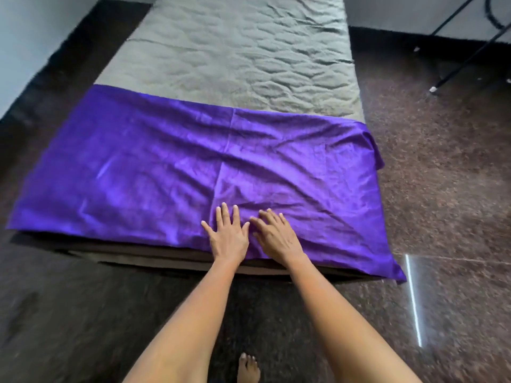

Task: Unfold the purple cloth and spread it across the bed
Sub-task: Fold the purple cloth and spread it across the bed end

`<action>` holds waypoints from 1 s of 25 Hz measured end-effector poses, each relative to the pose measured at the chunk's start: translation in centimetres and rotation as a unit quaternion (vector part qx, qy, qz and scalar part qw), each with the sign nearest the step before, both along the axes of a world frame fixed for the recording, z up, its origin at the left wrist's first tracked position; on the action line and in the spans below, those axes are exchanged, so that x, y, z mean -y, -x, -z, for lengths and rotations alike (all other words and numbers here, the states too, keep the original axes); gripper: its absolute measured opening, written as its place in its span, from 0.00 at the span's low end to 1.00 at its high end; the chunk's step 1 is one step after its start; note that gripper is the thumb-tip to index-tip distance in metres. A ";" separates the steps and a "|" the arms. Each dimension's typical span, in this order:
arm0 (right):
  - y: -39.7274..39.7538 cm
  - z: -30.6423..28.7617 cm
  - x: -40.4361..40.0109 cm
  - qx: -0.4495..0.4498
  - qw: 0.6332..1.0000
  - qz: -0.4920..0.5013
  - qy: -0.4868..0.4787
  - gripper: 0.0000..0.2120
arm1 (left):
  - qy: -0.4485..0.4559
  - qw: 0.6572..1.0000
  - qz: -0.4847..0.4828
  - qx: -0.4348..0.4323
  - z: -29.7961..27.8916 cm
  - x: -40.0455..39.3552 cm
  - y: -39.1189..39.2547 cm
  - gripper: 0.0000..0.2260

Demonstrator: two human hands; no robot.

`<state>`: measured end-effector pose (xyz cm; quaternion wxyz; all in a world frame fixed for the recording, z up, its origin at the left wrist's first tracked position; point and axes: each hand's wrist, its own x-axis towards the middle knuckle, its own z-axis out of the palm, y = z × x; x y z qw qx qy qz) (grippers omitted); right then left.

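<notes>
shiny purple satin-like cloth [166,167] laid across near end of bed with grey quilted wrinkled mattress cover [235,51]; covers near band only, far stretch toward 12 o'clock bare. still looks doubled: centre crease running 12 to 6 o'clock, straight far edge like a fold. corner at 4 o'clock hanging off bed toward dark speckled stone floor [442,161]; edge at 9 o'clock overhanging too.

left hand [228,234] flat on cloth near 6 o'clock edge, fingers [224,214] spread wide and straight, holding nothing. right hand [276,233] just beside it at 3 o'clock, fingers [269,217] extended with a slight bend, pressing cloth, nothing gripped. thumbs nearly touching.

judged step: smoothing or pinning before next unfold.

risks:
- slick fabric, palms only pressing: outward sweep likely to drag whole sheet instead of flattening it.
- hanging corner at 4 o'clock adds pull; cloth could slide off onto floor.
- unfolding toward 12 o'clock with no pinch on top layer alone: both layers could lift together.
- wrinkled cover underneath could bunch and carry creases through.
- bare foot [249,367] at 6 o'clock close to bed; no hazard judged.
</notes>
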<state>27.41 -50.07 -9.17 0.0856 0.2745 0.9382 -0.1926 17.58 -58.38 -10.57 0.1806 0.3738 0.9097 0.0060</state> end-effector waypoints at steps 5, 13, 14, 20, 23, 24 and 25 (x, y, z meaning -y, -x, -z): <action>4.6 -0.4 -0.7 -0.072 0.996 0.054 -0.013 0.22 | -0.042 0.949 -0.307 0.053 -0.6 3.3 7.9 0.28; 13.2 0.4 4.8 -0.008 0.999 -0.020 -0.025 0.26 | -0.082 0.906 -0.406 0.090 -2.0 9.3 17.1 0.27; 16.7 0.8 6.9 -0.014 0.998 -0.048 -0.030 0.26 | -0.089 0.900 -0.422 0.068 -1.3 11.7 19.6 0.27; 29.8 -0.5 15.6 -0.100 0.973 -0.205 0.036 0.24 | -0.143 0.841 -0.522 0.031 -0.9 19.1 29.3 0.29; 33.0 -1.3 17.9 -0.132 0.981 -0.140 0.001 0.16 | -0.147 0.859 -0.489 -0.036 -1.2 21.8 32.2 0.29; 33.7 -1.4 18.1 -0.112 0.987 -0.112 0.005 0.18 | -0.128 0.897 -0.416 -0.076 -1.2 22.6 32.6 0.29; 34.1 -1.3 18.3 -0.068 0.993 -0.100 0.012 0.20 | -0.101 0.937 -0.322 -0.094 -1.2 22.9 32.9 0.28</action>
